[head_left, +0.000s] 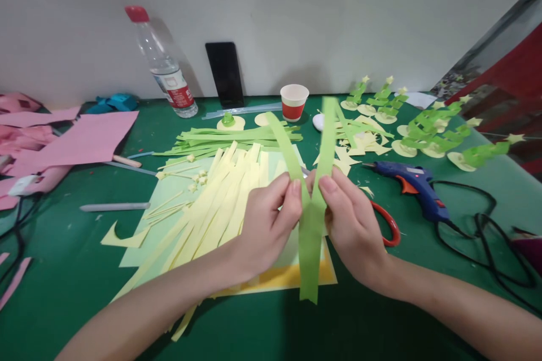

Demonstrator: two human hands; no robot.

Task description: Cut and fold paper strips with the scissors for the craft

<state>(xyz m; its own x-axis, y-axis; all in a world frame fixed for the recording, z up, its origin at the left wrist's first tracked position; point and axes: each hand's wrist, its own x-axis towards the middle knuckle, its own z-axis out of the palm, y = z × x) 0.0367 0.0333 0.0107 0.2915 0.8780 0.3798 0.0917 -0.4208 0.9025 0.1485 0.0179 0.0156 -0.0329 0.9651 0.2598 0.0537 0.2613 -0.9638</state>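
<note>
Both the left hand and the right hand pinch a green paper strip between thumb and bent fingers, out in front of the person and above the table. Its upper ends spread apart in a V, while the lower part hangs as one band; whether it is one split strip or two overlapping cannot be told. This piece looks barely begun, flat and with no base or star attached.

Just beyond the hands, many yellow strips lie fanned over a pale green sheet, with a few small stars beside them. Behind lies a pile of loose green strips, seemingly unused stock. Past it, one disc bears a green coil.

To the right, near the red-handled scissors, lies a blue glue gun. Farther back, several zigzag green pieces on round bases, topped with stars, appear finished. Judging by the piles, plenty of material remains.
</note>
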